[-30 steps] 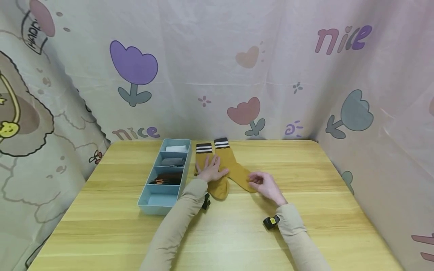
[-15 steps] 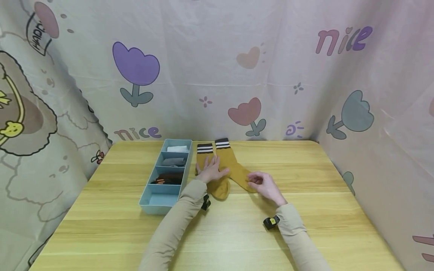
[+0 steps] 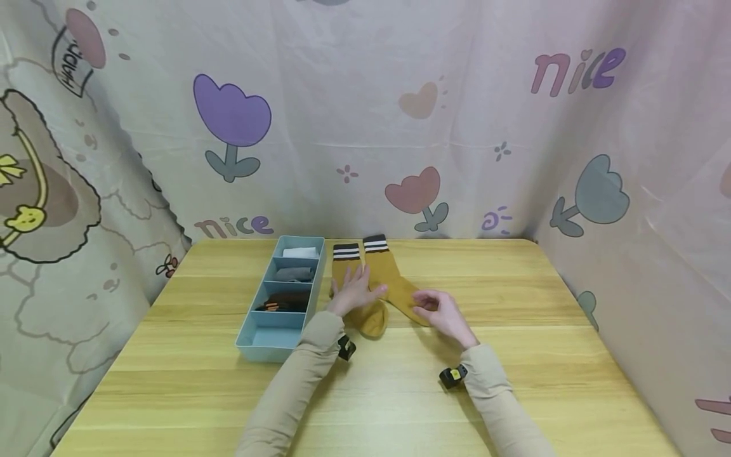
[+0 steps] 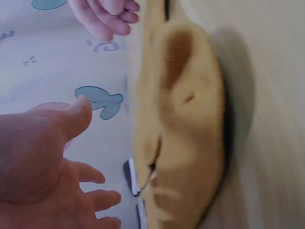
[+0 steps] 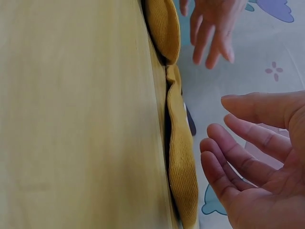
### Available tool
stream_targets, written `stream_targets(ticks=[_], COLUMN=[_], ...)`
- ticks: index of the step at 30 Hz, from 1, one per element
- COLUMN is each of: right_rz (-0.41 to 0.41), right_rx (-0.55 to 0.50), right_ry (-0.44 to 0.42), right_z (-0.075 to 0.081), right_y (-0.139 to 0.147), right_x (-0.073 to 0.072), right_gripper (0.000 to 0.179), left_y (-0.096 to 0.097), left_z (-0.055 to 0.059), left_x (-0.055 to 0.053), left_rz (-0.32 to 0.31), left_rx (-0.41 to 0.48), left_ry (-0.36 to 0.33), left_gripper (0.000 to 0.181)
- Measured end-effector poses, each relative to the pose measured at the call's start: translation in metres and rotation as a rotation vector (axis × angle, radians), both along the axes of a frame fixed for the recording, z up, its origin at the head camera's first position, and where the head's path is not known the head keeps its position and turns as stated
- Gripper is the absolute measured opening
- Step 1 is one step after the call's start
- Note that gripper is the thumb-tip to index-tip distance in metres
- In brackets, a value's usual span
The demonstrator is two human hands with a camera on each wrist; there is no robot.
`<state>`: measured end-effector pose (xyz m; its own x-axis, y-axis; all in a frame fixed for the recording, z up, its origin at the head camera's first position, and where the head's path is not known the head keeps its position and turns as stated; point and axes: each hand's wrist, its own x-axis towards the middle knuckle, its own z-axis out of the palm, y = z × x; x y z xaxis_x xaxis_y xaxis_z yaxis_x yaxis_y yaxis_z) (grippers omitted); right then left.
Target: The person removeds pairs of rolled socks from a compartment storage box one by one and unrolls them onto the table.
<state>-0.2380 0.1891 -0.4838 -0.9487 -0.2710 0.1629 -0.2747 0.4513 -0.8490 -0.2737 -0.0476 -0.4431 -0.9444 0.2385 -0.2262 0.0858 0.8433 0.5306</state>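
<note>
Socks: two mustard-yellow knit socks with striped cuffs (image 3: 377, 285), judged soft, light, limp; best pinched at cuffs. Left hand (image 3: 354, 291) held flat, fingers spread, over them; right hand (image 3: 442, 314) loosely curled, nothing held.

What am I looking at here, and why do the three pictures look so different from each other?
There is no machine: a person works with two bare hands, wearing three cameras. The wide picture comes from the head; the two close, sideways ones come from the wrists.

On the wooden table lie two mustard socks: the left sock and the right sock, with striped cuffs at the far end. Beside them stands a blue divided tray holding folded socks in three compartments; the nearest is empty.

The left hand hovers open over the left sock, and the right hand is open beside the right sock's toe. Neither holds anything.
</note>
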Motion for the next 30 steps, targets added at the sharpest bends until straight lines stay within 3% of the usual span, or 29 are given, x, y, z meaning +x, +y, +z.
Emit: stream_targets(ticks=[12,18,23,30], right_rz=[0.03,0.026,0.049,0.129], right_rx=[-0.033,-0.052,0.008,0.078], right_ry=[0.005,-0.002,0.058,0.143], right_z=[-0.002,-0.001,0.0,0.0], right_y=[-0.003,-0.005,-0.011,-0.022], right_x=[0.0,0.001,0.004,0.008], right_gripper=[0.035,0.036,0.032,0.029], left_y=[-0.011,-0.02,-0.033,-0.053], left_z=[0.019,0.032,0.047,0.062], left_x=[0.015,0.033,0.051,0.067], left_rz=[-0.036,-0.045,-0.054,-0.024], left_rx=[0.08,0.161,0.237,0.222], left_ry=[0.059,0.111,0.138,0.174], left_gripper=[0.085,0.08,0.075,0.075])
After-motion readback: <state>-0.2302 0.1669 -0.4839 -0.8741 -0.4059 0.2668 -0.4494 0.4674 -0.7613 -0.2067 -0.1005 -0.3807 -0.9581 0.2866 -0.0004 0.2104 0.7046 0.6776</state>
